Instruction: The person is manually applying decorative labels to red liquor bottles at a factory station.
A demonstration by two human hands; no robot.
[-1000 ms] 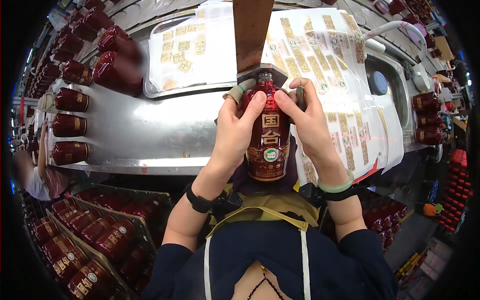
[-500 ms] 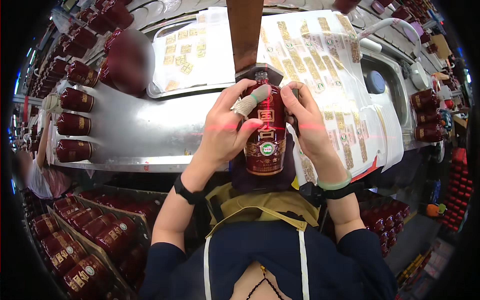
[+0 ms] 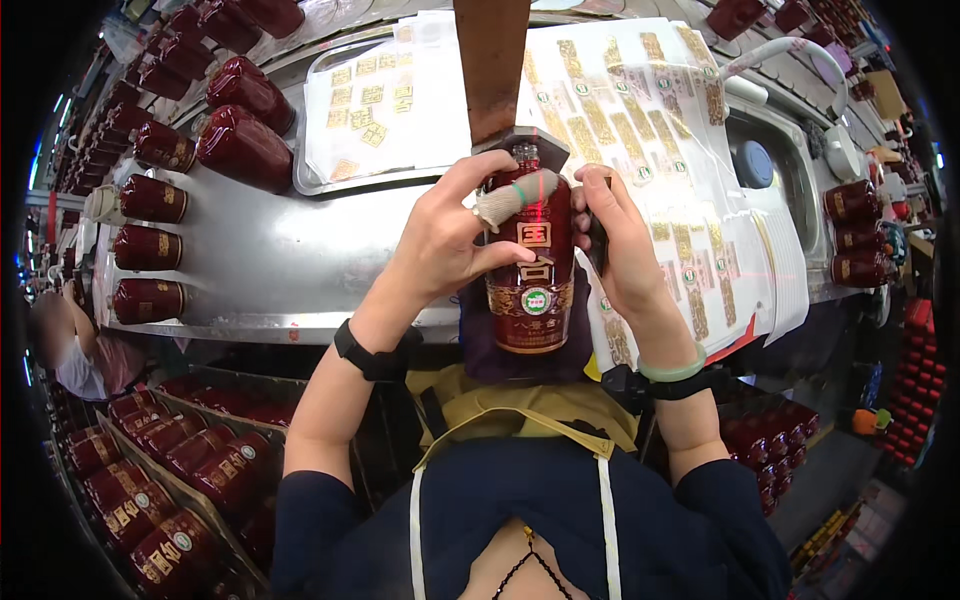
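A dark red glass bottle point(image 3: 530, 318) with gold lettering and a gold patterned band lies face up on a dark cloth point(image 3: 478, 350), its neck pointing away from me. My left hand point(image 3: 450, 225) grips its left side. One finger in a knitted finger cover point(image 3: 518, 200) crosses the bottle's upper front, and the thumb rests on the lettering. At the bottle's right side my right hand point(image 3: 622, 235) is closed on a narrow dark object point(image 3: 598, 235), whose kind is mostly hidden; some fingertips are beside the glass.
Beyond the bottle's neck stands a brown post point(image 3: 492, 70). A white tray point(image 3: 315, 130) of gold stickers lies left of it, sheets of gold labels point(image 3: 640, 110) right. More red bottles point(image 3: 245, 150) stand left; a crate of bottles point(image 3: 185, 450) sits below. A sink point(image 3: 770, 130) is at right.
My right thumb has lifted off the bottle's edge and shifted right, baring more of the dark object. My left forearm has swung slightly left. The bottle stays nearly in place.
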